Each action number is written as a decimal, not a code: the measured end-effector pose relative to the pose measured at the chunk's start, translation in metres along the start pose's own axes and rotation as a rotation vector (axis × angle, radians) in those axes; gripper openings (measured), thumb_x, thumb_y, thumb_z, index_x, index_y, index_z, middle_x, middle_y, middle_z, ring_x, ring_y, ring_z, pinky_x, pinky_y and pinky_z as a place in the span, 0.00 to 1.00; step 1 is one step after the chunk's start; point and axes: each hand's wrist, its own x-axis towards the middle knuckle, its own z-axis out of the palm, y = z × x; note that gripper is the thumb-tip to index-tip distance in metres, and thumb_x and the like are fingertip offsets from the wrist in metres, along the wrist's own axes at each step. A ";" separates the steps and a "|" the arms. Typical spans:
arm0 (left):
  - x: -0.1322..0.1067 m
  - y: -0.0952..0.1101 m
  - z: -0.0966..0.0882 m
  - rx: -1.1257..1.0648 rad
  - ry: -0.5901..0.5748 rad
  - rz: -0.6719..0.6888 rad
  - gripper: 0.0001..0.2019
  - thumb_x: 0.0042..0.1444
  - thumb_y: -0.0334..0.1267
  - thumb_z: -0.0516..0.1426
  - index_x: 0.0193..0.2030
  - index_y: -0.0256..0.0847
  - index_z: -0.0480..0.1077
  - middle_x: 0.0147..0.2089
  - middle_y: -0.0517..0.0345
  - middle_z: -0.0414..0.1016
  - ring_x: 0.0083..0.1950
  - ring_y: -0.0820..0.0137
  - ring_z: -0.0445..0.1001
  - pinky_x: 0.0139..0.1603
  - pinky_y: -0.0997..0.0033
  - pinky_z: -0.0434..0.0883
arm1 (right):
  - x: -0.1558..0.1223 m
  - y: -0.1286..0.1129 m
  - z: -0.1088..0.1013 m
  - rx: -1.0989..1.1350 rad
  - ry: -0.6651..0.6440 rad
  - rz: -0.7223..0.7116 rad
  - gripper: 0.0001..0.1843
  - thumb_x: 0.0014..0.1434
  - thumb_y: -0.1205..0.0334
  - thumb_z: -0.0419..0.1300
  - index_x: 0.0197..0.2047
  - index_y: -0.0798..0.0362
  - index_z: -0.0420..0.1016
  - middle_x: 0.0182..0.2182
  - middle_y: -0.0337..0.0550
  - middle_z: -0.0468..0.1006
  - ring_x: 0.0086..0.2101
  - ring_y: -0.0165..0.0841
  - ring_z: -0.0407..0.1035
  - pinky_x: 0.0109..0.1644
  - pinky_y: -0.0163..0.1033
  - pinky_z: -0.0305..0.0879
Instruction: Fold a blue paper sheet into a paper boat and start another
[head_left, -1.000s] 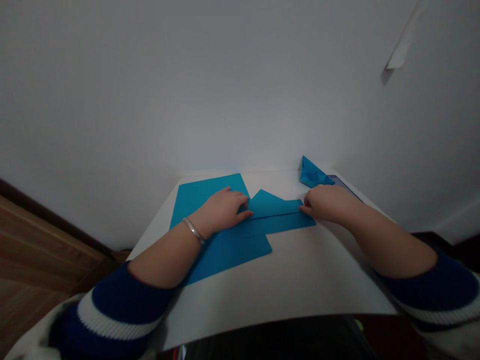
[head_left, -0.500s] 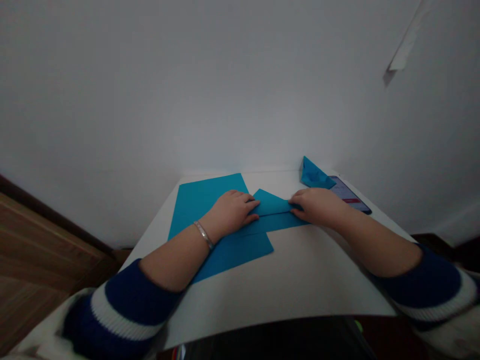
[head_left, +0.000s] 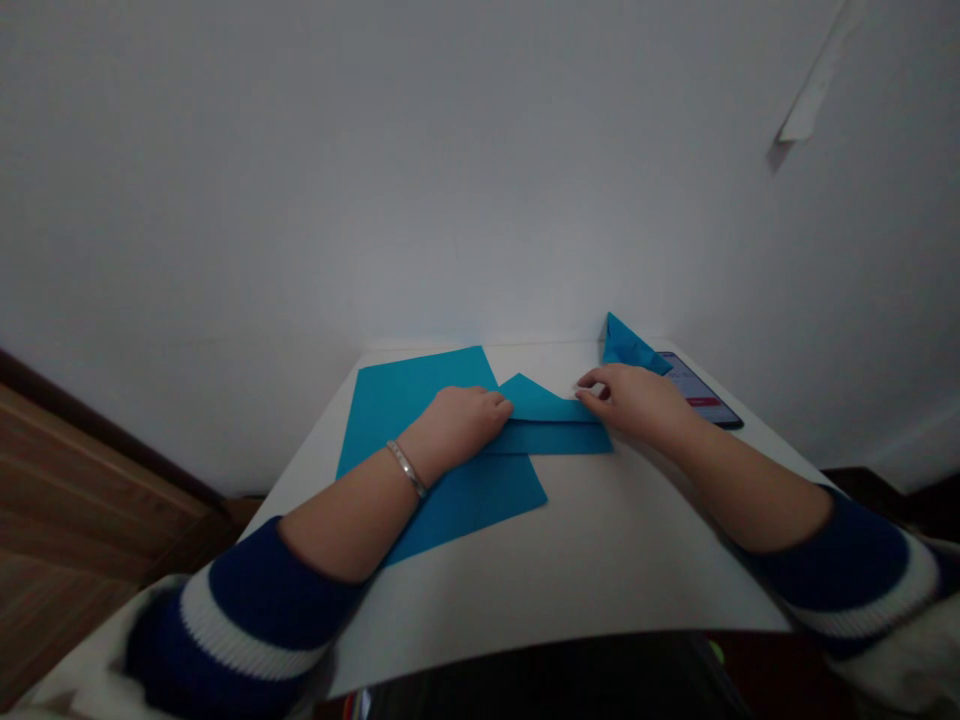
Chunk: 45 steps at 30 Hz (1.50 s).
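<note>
A folded blue paper point(head_left: 551, 413), with a peaked top and a long strip along its lower side, lies on the table. My left hand point(head_left: 471, 415), wearing a silver bangle, presses on its left end with curled fingers. At the paper's right end is my right hand point(head_left: 637, 400), its thumb and index finger bent with a gap between them and nothing visible in the gap. Its thumb is close to the paper's upper right edge; whether they touch is unclear. Flat blue paper point(head_left: 420, 385) lies beneath my left hand and forearm, partly under the folded piece.
A finished-looking blue folded paper shape point(head_left: 630, 348) stands at the back right. Beside it a phone point(head_left: 701, 395) with a lit screen lies partly behind my right hand. The white table point(head_left: 585, 560) meets a wall point(head_left: 480, 200) at the back.
My right hand has loosened from the folded paper's right end and lifted slightly, baring that corner. My left fingers have drawn in more tightly on the left end.
</note>
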 end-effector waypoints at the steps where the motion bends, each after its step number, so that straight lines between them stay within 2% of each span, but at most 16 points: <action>1: 0.000 0.000 0.000 0.001 0.012 -0.011 0.03 0.60 0.31 0.54 0.36 0.38 0.69 0.35 0.53 0.75 0.35 0.63 0.74 0.26 0.70 0.66 | 0.001 0.001 0.000 0.040 -0.005 0.049 0.18 0.59 0.48 0.53 0.43 0.48 0.78 0.40 0.47 0.81 0.37 0.43 0.73 0.33 0.41 0.62; 7: -0.002 0.002 -0.006 0.045 0.140 -0.100 0.03 0.60 0.31 0.53 0.39 0.37 0.68 0.38 0.52 0.74 0.38 0.63 0.73 0.27 0.71 0.67 | 0.008 0.006 0.009 0.390 -0.108 0.204 0.23 0.57 0.40 0.55 0.32 0.52 0.75 0.32 0.51 0.79 0.31 0.40 0.72 0.32 0.41 0.61; 11: -0.004 0.001 -0.008 0.085 0.214 -0.109 0.03 0.59 0.31 0.53 0.38 0.37 0.68 0.38 0.52 0.73 0.39 0.62 0.71 0.27 0.70 0.67 | 0.007 0.005 0.016 0.768 -0.285 0.331 0.23 0.54 0.39 0.57 0.30 0.52 0.72 0.19 0.43 0.71 0.20 0.32 0.63 0.23 0.37 0.56; 15: -0.004 0.000 -0.007 0.093 0.231 -0.097 0.02 0.58 0.31 0.54 0.37 0.37 0.68 0.38 0.52 0.73 0.39 0.62 0.71 0.28 0.69 0.67 | 0.004 0.000 0.019 1.024 -0.366 0.307 0.17 0.48 0.47 0.65 0.24 0.51 0.68 0.17 0.36 0.66 0.18 0.28 0.59 0.21 0.35 0.54; 19: -0.003 0.000 -0.005 0.104 0.246 -0.085 0.02 0.58 0.31 0.55 0.36 0.38 0.69 0.37 0.52 0.73 0.38 0.62 0.72 0.28 0.68 0.67 | 0.003 -0.006 0.017 1.251 -0.397 0.347 0.12 0.44 0.58 0.68 0.28 0.51 0.69 0.21 0.35 0.70 0.22 0.28 0.63 0.24 0.34 0.59; 23: -0.004 0.000 -0.007 0.038 0.244 -0.073 0.07 0.61 0.38 0.54 0.40 0.37 0.70 0.40 0.51 0.75 0.39 0.62 0.73 0.32 0.67 0.69 | 0.004 -0.008 0.017 1.319 -0.416 0.337 0.15 0.40 0.63 0.69 0.31 0.52 0.69 0.22 0.34 0.71 0.22 0.26 0.63 0.24 0.32 0.57; 26: -0.006 0.001 -0.009 -0.074 0.279 0.048 0.25 0.58 0.53 0.56 0.54 0.36 0.67 0.51 0.47 0.74 0.49 0.58 0.73 0.44 0.60 0.71 | 0.006 -0.007 0.019 1.353 -0.356 0.287 0.14 0.41 0.62 0.69 0.30 0.52 0.69 0.21 0.34 0.70 0.23 0.26 0.63 0.27 0.33 0.59; 28: -0.006 0.001 -0.008 -0.108 0.291 0.105 0.35 0.54 0.56 0.59 0.61 0.35 0.61 0.57 0.44 0.71 0.55 0.56 0.70 0.52 0.55 0.69 | 0.006 -0.006 0.021 1.355 -0.314 0.271 0.14 0.41 0.61 0.69 0.30 0.52 0.69 0.22 0.34 0.71 0.23 0.27 0.64 0.28 0.34 0.61; 29: -0.006 0.001 -0.007 -0.103 0.288 0.109 0.36 0.53 0.53 0.60 0.63 0.35 0.59 0.59 0.43 0.70 0.56 0.55 0.69 0.54 0.53 0.67 | 0.006 -0.007 0.021 1.352 -0.298 0.263 0.15 0.41 0.60 0.68 0.31 0.52 0.69 0.22 0.35 0.71 0.24 0.28 0.65 0.28 0.34 0.62; 31: -0.005 0.000 -0.003 -0.069 0.276 0.081 0.31 0.55 0.43 0.61 0.63 0.34 0.59 0.59 0.42 0.69 0.57 0.55 0.70 0.55 0.52 0.67 | 0.005 -0.008 0.020 1.343 -0.280 0.251 0.15 0.42 0.59 0.68 0.32 0.52 0.68 0.24 0.36 0.72 0.25 0.29 0.66 0.29 0.35 0.63; 33: -0.004 -0.002 0.001 -0.036 0.279 0.050 0.24 0.58 0.32 0.57 0.61 0.35 0.62 0.59 0.43 0.70 0.55 0.57 0.72 0.53 0.53 0.69 | 0.004 -0.010 0.019 1.329 -0.291 0.240 0.14 0.44 0.57 0.66 0.32 0.51 0.68 0.25 0.36 0.73 0.26 0.29 0.66 0.29 0.35 0.64; 35: -0.004 -0.002 0.004 -0.035 0.302 0.014 0.20 0.59 0.27 0.53 0.60 0.37 0.64 0.58 0.45 0.71 0.53 0.59 0.74 0.50 0.56 0.71 | 0.004 -0.012 0.018 1.319 -0.307 0.242 0.12 0.48 0.55 0.64 0.31 0.51 0.67 0.25 0.38 0.73 0.25 0.30 0.67 0.29 0.35 0.65; 39: -0.007 0.000 0.001 -0.094 0.330 -0.134 0.22 0.59 0.26 0.52 0.61 0.41 0.64 0.56 0.48 0.74 0.51 0.61 0.76 0.45 0.62 0.74 | 0.006 -0.013 0.020 1.416 -0.242 0.371 0.11 0.59 0.52 0.54 0.32 0.51 0.66 0.29 0.44 0.76 0.29 0.34 0.71 0.31 0.39 0.70; 41: -0.009 0.001 -0.004 -0.133 0.338 -0.218 0.25 0.57 0.26 0.53 0.62 0.43 0.63 0.55 0.50 0.75 0.50 0.60 0.76 0.42 0.64 0.75 | 0.007 -0.010 0.023 1.490 -0.264 0.400 0.13 0.61 0.51 0.52 0.35 0.51 0.68 0.33 0.47 0.79 0.32 0.36 0.74 0.34 0.43 0.72; 43: -0.012 0.001 -0.008 -0.191 0.385 -0.257 0.27 0.56 0.26 0.54 0.63 0.44 0.62 0.55 0.52 0.74 0.51 0.61 0.76 0.44 0.64 0.75 | 0.007 -0.007 0.027 1.489 -0.324 0.336 0.12 0.59 0.53 0.56 0.40 0.52 0.70 0.39 0.50 0.79 0.36 0.38 0.75 0.37 0.44 0.73; 45: -0.014 0.001 -0.012 -0.279 0.448 -0.241 0.26 0.57 0.29 0.55 0.63 0.44 0.62 0.57 0.53 0.73 0.53 0.61 0.75 0.49 0.64 0.74 | 0.006 -0.005 0.031 1.412 -0.355 0.233 0.17 0.55 0.56 0.61 0.47 0.51 0.70 0.47 0.51 0.77 0.40 0.39 0.75 0.40 0.44 0.74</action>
